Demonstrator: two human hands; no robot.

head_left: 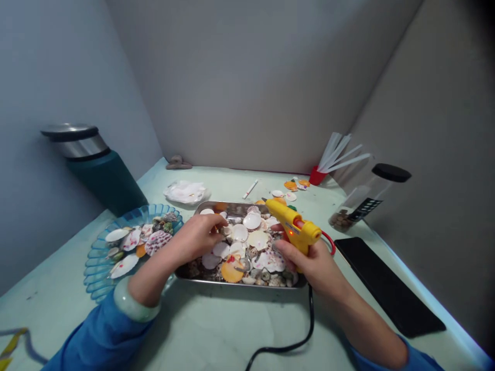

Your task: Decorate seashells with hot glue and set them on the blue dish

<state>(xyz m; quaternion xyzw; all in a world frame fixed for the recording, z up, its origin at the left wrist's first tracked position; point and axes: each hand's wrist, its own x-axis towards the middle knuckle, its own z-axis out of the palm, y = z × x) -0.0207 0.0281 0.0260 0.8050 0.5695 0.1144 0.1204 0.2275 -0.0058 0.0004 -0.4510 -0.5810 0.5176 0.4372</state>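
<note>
My right hand (305, 257) is wrapped around the handle of a yellow glue gun (292, 221), whose nozzle points up and to the left. An orange light glows on the gun's side. Beneath it lies a metal tray (243, 285) full of seashells, with white scallop shells (258, 239) and an orange scallop shell (232, 271) on top. Over the tray's left part, my left hand (199, 234) has its fingers curled together among the shells. What they pinch, if anything, is too small or hidden to make out.
Left of the tray are a blue glass plate (93, 273) of shells and a tilted green bottle (104, 178). Behind sit a plastic-wrapped bundle (186, 191) and a red cup (317, 176) of glue sticks. A clear jar (358, 206), black slab (386, 283) and black cord (282, 349) lie nearby.
</note>
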